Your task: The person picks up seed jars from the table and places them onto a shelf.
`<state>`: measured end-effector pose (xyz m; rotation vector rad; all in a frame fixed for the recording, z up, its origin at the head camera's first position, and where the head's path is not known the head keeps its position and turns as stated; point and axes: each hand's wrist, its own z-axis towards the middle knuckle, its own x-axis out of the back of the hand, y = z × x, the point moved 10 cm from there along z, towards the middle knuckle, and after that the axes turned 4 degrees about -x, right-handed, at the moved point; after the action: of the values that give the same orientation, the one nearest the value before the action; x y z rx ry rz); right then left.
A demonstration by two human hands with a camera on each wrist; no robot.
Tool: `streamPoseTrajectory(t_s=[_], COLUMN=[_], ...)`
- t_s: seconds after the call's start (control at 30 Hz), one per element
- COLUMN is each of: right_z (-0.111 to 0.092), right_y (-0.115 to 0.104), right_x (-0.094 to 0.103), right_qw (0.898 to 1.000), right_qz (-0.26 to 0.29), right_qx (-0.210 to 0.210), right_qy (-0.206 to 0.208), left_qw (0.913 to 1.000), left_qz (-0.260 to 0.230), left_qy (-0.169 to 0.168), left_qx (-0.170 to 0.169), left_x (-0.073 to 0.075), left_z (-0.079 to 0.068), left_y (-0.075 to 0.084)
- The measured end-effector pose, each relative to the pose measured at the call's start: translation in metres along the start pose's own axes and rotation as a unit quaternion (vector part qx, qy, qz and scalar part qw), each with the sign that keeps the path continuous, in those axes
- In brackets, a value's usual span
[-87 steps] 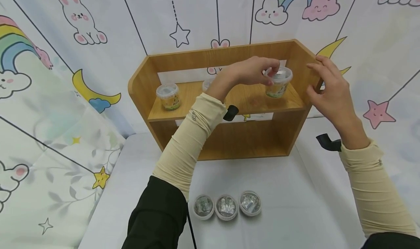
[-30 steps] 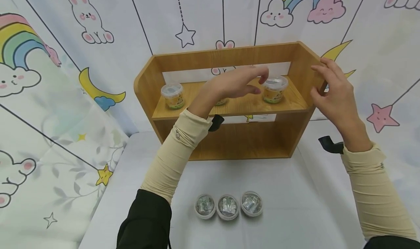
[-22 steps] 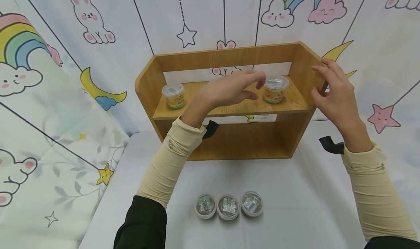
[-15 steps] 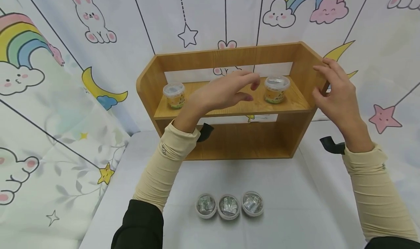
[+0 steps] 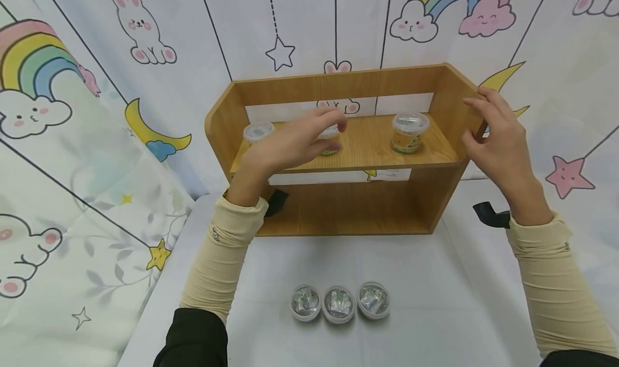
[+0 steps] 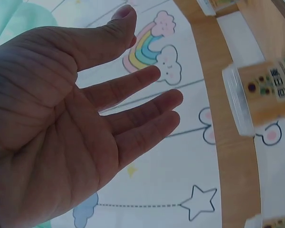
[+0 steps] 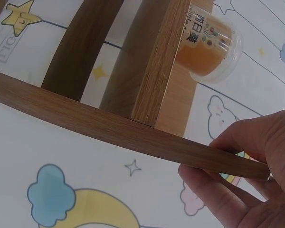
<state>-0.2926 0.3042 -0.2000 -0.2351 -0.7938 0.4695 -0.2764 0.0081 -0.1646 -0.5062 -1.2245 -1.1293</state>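
Note:
A two-tier wooden shelf (image 5: 338,90) stands against the patterned backdrop. My right hand (image 5: 503,146) pinches the edge of its right side panel; in the right wrist view the thumb and fingers lie on both sides of that board. My left hand (image 5: 295,144) hovers in front of the upper tier with spread, relaxed fingers and holds nothing. Three lidded plastic cups stand upright on that tier: the right cup (image 5: 408,133) in full view, the middle cup (image 5: 330,136) and left cup (image 5: 258,130) partly hidden by my left hand. Orange content shows through the right cup (image 7: 206,45) in the right wrist view.
Three more clear-lidded cups, a left one (image 5: 305,302), a middle one (image 5: 338,304) and a right one (image 5: 374,300), sit in a row on the white table (image 5: 425,313) before the shelf. The lower tier (image 5: 348,206) lies beneath the cups.
My left hand has let go of the right cup, which now stands on the upper tier, and has moved left past the middle cup. My right hand keeps its place on the side panel.

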Motion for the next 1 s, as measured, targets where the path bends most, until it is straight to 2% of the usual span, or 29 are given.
streamPoseTrajectory(t_s=[0.17, 0.33, 0.5, 0.8, 1.0], right_z=[0.0, -0.001, 0.0, 0.0, 0.0], right_y=[-0.001, -0.002, 0.0, 0.0, -0.001], right_x=[0.0, 0.0, 0.0, 0.001, 0.001], right_qw=[1.0, 1.0, 1.0, 1.0, 1.0], right_qz=[-0.001, -0.002, -0.003, -0.002, -0.001], right_qx=[-0.001, -0.003, -0.004, 0.0, 0.005], right_qy=[-0.002, -0.004, -0.002, 0.002, 0.003], left_qw=[0.9997, 0.997, 0.9909, 0.9716, 0.9584], left_qz=[0.012, 0.039, 0.073, 0.143, 0.166], left_qy=[0.017, 0.029, 0.055, 0.092, 0.107], left_qx=[0.016, 0.06, 0.099, 0.165, 0.206], left_x=[0.01, 0.023, 0.039, 0.063, 0.074], left_z=[-0.018, -0.041, -0.062, -0.089, -0.108], left_y=[-0.015, -0.033, -0.049, -0.074, -0.095])
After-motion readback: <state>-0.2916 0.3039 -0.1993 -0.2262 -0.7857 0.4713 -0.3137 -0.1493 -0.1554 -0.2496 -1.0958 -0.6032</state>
